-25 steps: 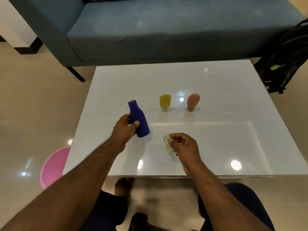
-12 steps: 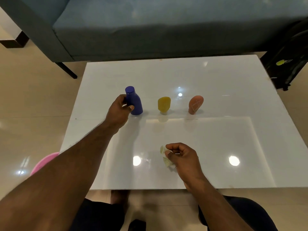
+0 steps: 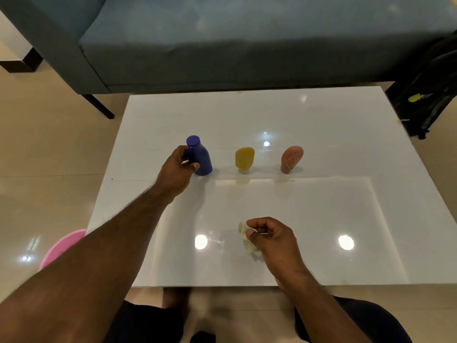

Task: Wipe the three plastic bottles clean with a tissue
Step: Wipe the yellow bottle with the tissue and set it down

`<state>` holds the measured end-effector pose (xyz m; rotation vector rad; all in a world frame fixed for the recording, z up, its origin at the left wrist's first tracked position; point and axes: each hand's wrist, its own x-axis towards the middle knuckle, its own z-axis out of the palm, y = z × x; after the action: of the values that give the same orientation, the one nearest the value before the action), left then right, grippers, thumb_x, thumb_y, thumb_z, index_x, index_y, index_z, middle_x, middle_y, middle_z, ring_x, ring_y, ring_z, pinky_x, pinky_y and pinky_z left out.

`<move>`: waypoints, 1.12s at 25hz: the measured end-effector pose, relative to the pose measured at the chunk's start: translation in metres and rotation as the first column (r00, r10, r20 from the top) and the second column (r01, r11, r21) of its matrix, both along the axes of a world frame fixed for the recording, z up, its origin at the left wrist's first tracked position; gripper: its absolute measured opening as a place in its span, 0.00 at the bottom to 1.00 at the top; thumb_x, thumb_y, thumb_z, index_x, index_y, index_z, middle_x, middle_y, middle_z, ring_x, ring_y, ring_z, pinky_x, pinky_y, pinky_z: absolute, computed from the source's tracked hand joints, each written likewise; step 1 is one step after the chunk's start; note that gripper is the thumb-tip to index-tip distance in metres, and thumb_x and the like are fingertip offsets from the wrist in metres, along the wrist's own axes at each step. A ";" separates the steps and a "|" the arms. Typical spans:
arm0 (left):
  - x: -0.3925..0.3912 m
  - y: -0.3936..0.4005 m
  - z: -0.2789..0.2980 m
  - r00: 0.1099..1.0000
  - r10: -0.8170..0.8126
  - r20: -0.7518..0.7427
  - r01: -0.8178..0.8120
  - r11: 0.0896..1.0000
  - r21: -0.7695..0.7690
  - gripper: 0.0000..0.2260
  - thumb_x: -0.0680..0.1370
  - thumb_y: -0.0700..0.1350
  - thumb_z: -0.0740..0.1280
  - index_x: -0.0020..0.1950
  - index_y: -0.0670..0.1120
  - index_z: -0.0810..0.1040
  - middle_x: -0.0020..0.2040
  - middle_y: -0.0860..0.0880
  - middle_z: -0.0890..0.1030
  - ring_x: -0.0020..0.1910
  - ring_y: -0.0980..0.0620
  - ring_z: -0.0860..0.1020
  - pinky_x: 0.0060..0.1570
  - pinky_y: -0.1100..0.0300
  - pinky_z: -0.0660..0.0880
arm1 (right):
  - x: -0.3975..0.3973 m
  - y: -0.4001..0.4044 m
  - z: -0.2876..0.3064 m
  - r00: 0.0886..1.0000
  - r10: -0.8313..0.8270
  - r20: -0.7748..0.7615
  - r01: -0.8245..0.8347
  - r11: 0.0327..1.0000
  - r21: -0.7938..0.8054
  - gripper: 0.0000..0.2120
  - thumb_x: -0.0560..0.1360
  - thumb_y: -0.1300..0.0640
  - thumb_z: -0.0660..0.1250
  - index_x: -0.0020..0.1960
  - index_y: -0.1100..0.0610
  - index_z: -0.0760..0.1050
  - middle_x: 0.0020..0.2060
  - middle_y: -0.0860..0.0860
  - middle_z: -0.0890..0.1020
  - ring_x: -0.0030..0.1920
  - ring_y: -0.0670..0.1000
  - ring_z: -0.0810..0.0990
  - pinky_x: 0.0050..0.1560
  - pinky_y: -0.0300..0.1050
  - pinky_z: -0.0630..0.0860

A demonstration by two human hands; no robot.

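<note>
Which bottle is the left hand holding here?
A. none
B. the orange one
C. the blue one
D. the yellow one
C: the left hand grips the blue bottle, standing upright on the table; the yellow bottle and orange bottle stand untouched.

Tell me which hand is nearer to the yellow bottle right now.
Left. The left hand grips the blue bottle standing beside the yellow bottle. The right hand is well toward the table's near edge, holding the tissue.
</note>
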<state>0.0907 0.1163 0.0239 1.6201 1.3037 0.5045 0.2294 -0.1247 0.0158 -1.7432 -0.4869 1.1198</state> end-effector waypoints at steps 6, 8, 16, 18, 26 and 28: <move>-0.002 0.005 0.000 0.999 -0.027 -0.030 0.027 1.000 -0.009 0.16 0.79 0.36 0.67 0.62 0.52 0.72 0.60 0.50 0.79 0.61 0.46 0.79 0.66 0.41 0.74 | -0.001 0.000 0.000 1.000 0.013 0.012 -0.013 1.000 -0.004 0.06 0.73 0.60 0.72 0.46 0.49 0.82 0.41 0.46 0.84 0.44 0.49 0.82 0.44 0.49 0.82; -0.003 0.007 0.000 0.999 -0.035 -0.035 0.035 0.999 -0.021 0.16 0.80 0.36 0.67 0.63 0.52 0.71 0.61 0.50 0.78 0.62 0.45 0.78 0.67 0.40 0.74 | -0.001 0.000 0.000 1.000 0.016 0.013 -0.016 1.000 -0.008 0.06 0.73 0.59 0.72 0.47 0.49 0.82 0.42 0.47 0.84 0.45 0.49 0.82 0.44 0.49 0.82; -0.007 0.004 -0.001 0.999 -0.039 -0.033 0.035 0.990 -0.137 0.29 0.79 0.31 0.67 0.77 0.47 0.64 0.74 0.48 0.71 0.70 0.44 0.73 0.66 0.50 0.73 | 0.000 0.000 0.001 1.000 0.012 0.009 -0.012 1.000 -0.006 0.06 0.73 0.60 0.72 0.46 0.49 0.82 0.41 0.46 0.84 0.44 0.48 0.83 0.43 0.48 0.82; -0.015 -0.003 -0.001 0.996 0.042 -0.084 -0.057 0.982 -0.182 0.33 0.77 0.31 0.68 0.78 0.48 0.62 0.76 0.49 0.69 0.70 0.44 0.72 0.67 0.47 0.74 | 0.000 0.000 0.002 1.000 0.006 0.006 -0.006 1.000 -0.002 0.07 0.73 0.61 0.72 0.46 0.50 0.82 0.41 0.46 0.84 0.44 0.48 0.83 0.43 0.48 0.82; -0.013 -0.089 -0.019 0.985 0.066 -0.162 -0.097 0.976 -0.196 0.11 0.75 0.49 0.75 0.55 0.50 0.79 0.50 0.49 0.83 0.49 0.48 0.81 0.54 0.51 0.81 | 0.001 -0.003 0.003 0.998 0.023 0.051 -0.022 1.000 -0.014 0.06 0.73 0.59 0.72 0.49 0.52 0.82 0.43 0.46 0.84 0.46 0.47 0.82 0.48 0.47 0.82; 0.017 -0.090 -0.021 0.984 0.028 -0.174 -0.063 0.977 -0.204 0.14 0.76 0.50 0.74 0.60 0.50 0.77 0.55 0.50 0.82 0.52 0.49 0.81 0.58 0.51 0.81 | 0.001 -0.005 0.002 0.998 0.019 0.066 -0.018 1.000 -0.023 0.06 0.73 0.58 0.72 0.49 0.51 0.82 0.44 0.46 0.84 0.46 0.47 0.82 0.50 0.47 0.81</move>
<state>0.1077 0.0265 0.0032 1.4851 1.4718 0.2500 0.2302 -0.1298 0.0176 -1.8032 -0.5337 1.0872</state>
